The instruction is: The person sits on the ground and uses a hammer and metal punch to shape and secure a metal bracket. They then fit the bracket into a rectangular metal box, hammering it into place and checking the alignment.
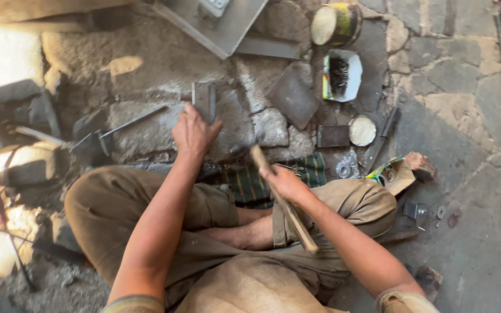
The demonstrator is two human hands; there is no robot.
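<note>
I sit cross-legged on a stone floor. My left hand [193, 132] presses down on a small upright grey metal piece [204, 100] that stands on a flat stone [140, 130]. My right hand [286, 181] is closed around a wooden handle [285, 203]; the handle runs from near my right forearm up toward the stone, and its head end is blurred and hard to make out. A green checked cloth [250, 185] lies under my right hand, between my knees.
Flat metal plates [294, 97] and a grey sheet [221, 26] lie ahead. A round tin [336, 23], a white tub with a dark brush [342, 75], a round lid [362, 130] and a small dark plate [332, 136] sit to the right. A long-handled tool [124, 124] lies left.
</note>
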